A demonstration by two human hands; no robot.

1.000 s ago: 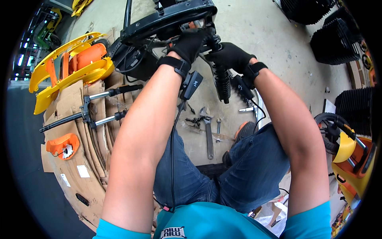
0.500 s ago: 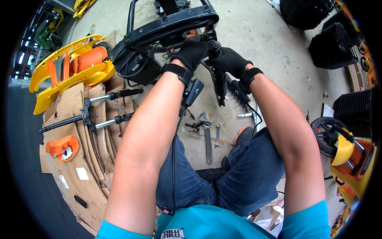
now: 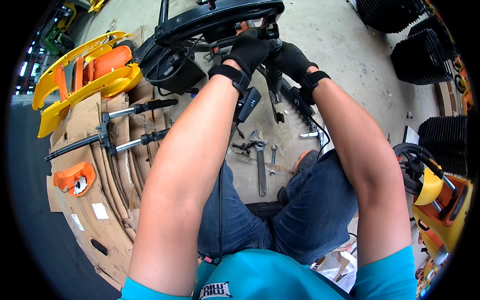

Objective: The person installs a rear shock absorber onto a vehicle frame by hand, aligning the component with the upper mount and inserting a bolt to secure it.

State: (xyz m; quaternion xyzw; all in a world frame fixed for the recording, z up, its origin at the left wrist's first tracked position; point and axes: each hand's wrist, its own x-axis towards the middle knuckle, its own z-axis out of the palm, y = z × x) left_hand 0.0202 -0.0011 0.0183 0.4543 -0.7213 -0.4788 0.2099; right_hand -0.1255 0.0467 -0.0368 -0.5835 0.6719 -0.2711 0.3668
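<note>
Both my hands wear black gloves with black wrist straps and meet at the near right end of a black metal frame (image 3: 220,17). My left hand (image 3: 251,51) is closed, its fingers curled around a dark part whose shape I cannot make out. My right hand (image 3: 291,63) is closed against the same spot just to the right, fingertips mostly hidden. A dark coil-spring shock absorber (image 3: 295,102) hangs below my right hand, partly covered by a black cabled device at that wrist. A black bracket-like piece (image 3: 277,109) reaches down between my wrists.
On the floor between my legs lie an adjustable wrench (image 3: 260,165), a small spanner (image 3: 273,156) and dark bolts (image 3: 243,147). Flattened cardboard (image 3: 82,172) at left bears a fork assembly (image 3: 106,132) and an orange shell (image 3: 75,178). Yellow-orange body panels (image 3: 90,72) lie beyond. Black stacks (image 3: 420,60) stand right.
The black frame sits higher in view, and its near end is slightly farther right. My hands have moved slightly up and right with it, staying together at that end.
</note>
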